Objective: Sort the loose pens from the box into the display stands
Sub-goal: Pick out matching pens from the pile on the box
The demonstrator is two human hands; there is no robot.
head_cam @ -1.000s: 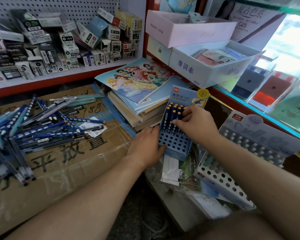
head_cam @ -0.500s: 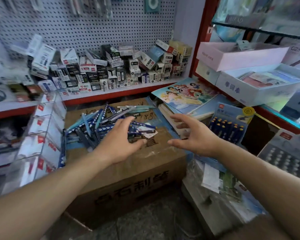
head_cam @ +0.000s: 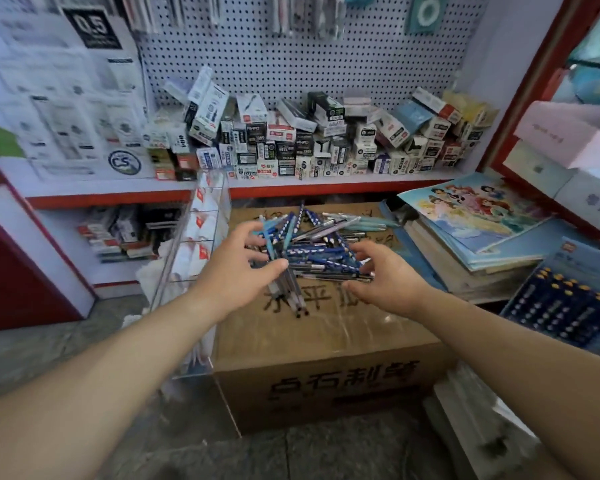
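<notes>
Cardboard is carrying the whole job: the loose pens are lying in a tangled heap on the closed top of the cardboard box, toward its far edge. Most are pointing left to right, while a few clear barrels are poking out toward the near side. Both hands are flanking the heap from the near side. The left hand is cupping its left end, thumb lying across the clear barrels; whether it is actually pinching them I cannot tell, since the palm is hiding the contact. The right hand is sitting at the right end, fingers spread and loosely bent, touching pen tips and gripping nothing visible. The blue display stand is lying well apart at the near right, beyond a stack of booklets, so the right hand is nearer to it. The frame edge is cutting the stand off, and blur is making its free holes hard to count.
</notes>
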